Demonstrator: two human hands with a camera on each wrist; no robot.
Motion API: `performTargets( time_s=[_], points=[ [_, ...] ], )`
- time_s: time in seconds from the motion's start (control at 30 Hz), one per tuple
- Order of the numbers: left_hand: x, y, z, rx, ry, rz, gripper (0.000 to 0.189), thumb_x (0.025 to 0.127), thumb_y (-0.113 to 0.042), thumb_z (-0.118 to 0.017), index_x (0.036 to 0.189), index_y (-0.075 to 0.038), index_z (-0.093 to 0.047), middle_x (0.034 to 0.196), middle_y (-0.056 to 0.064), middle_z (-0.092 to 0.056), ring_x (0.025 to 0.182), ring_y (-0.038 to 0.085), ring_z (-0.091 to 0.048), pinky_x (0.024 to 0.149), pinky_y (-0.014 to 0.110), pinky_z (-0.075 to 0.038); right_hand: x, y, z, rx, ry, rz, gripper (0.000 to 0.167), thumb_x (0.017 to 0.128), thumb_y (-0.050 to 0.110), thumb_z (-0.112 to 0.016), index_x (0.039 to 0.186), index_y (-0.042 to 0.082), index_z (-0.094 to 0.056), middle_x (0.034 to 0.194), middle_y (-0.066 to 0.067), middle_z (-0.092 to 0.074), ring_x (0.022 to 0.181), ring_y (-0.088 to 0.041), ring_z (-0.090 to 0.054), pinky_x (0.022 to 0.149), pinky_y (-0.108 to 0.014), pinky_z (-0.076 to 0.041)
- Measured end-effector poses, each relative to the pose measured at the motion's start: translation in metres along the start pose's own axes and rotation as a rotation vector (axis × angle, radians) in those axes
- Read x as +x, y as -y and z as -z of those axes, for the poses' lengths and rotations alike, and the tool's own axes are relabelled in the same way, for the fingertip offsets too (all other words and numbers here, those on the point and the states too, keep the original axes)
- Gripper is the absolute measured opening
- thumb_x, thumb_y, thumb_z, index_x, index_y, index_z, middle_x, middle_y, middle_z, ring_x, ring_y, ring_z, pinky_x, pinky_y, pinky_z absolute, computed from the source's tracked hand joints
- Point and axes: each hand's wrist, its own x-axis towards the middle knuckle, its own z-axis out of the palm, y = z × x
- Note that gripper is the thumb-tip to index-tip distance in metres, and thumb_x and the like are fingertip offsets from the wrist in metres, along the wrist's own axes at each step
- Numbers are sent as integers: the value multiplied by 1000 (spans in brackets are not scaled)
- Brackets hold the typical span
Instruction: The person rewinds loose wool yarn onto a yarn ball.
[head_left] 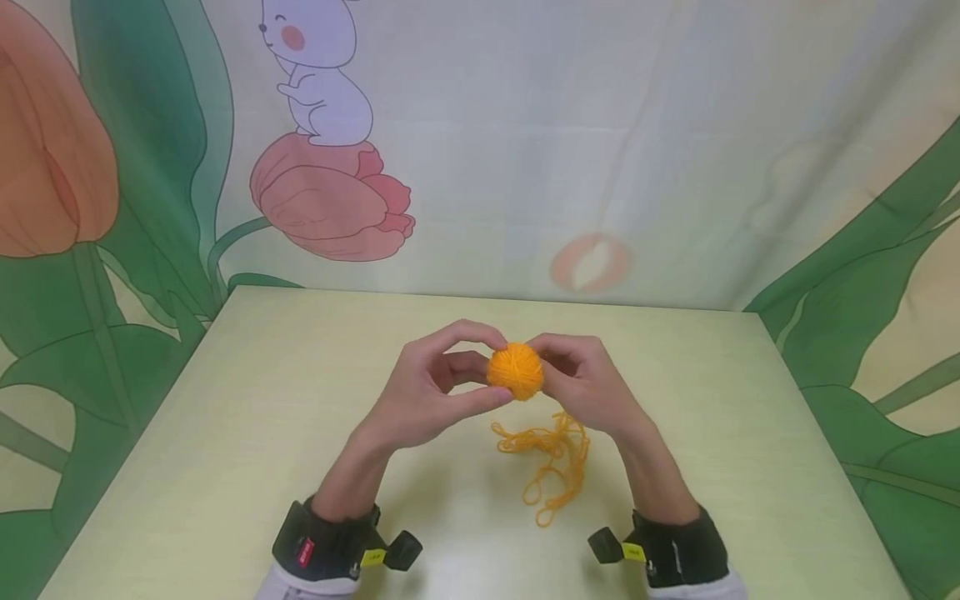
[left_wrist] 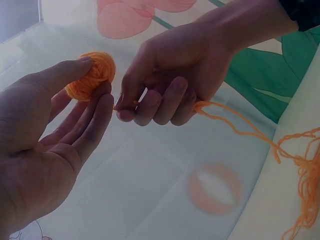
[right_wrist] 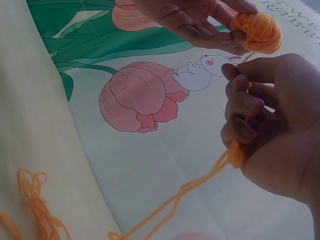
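An orange ball of yarn (head_left: 515, 371) is held up over the table between my two hands. My left hand (head_left: 427, 387) grips it between thumb and fingertips, as the left wrist view also shows with the yarn ball (left_wrist: 92, 75). Close beside the ball, my right hand (head_left: 588, 379) pinches the yarn strand between thumb and forefinger. Its other fingers curl around the strand in the right wrist view, where a small bunch of yarn (right_wrist: 236, 154) shows at the palm's lower edge. From there the loose yarn (head_left: 558, 458) trails down to a tangled heap.
The pale table (head_left: 225, 467) spreads beneath both hands. Behind it hangs a cloth backdrop (head_left: 487, 167) printed with tulips, leaves and a rabbit. Each wrist wears a black band (head_left: 326, 542) with a small camera attached.
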Motion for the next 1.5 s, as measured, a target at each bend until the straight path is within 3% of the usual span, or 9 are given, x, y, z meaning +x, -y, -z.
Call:
performTargets(
  time_s=[0.17,0.33,0.6,0.9,1.13,1.5],
  points=[
    [1,0,0,26,-110,15,46,92,12,-86,133,-2,-70,139,15,-72,98,27,-84,95,42,-73,1,-3,-4,-53,31,-20,12,108,-4,-64,107,-1,-76,80,-12,-63,69,-16,-55,63,-24,-49],
    [1,1,2,36,-175,16,50,92,10,-87,138,-1,-70,138,18,-75,98,22,-84,94,40,-73,2,-3,-8,-74,45,-29,12,110,0,-65,106,3,-76,74,-8,-57,62,-15,-47,58,-25,-40],
    [3,3,2,110,-266,2,50,93,8,-87,139,-5,-70,136,11,-76,98,20,-84,98,36,-72,1,2,-12,-200,72,-50,18,110,8,-66,108,9,-84,76,-4,-68,63,-11,-52,63,-23,-50],
    [4,6,2,178,-329,1,51,92,6,-89,138,-6,-71,135,13,-76,96,16,-83,97,28,-71,-5,13,-13,-250,73,72,17,109,8,-71,99,14,-83,72,5,-60,63,-3,-48,61,-20,-46],
    [3,10,2,229,-324,-3,50,92,3,-91,137,-9,-72,132,9,-78,95,17,-84,96,28,-71,-9,23,-11,-254,47,163,16,106,2,-73,99,13,-83,73,5,-63,63,-1,-48,58,-19,-46],
    [4,12,1,283,-209,28,48,92,-2,-92,135,-13,-74,123,8,-83,93,18,-85,93,30,-72,-13,37,-3,-151,-33,220,21,101,-10,-72,101,7,-83,71,1,-61,58,-8,-43,53,-21,-38]
  ],
)
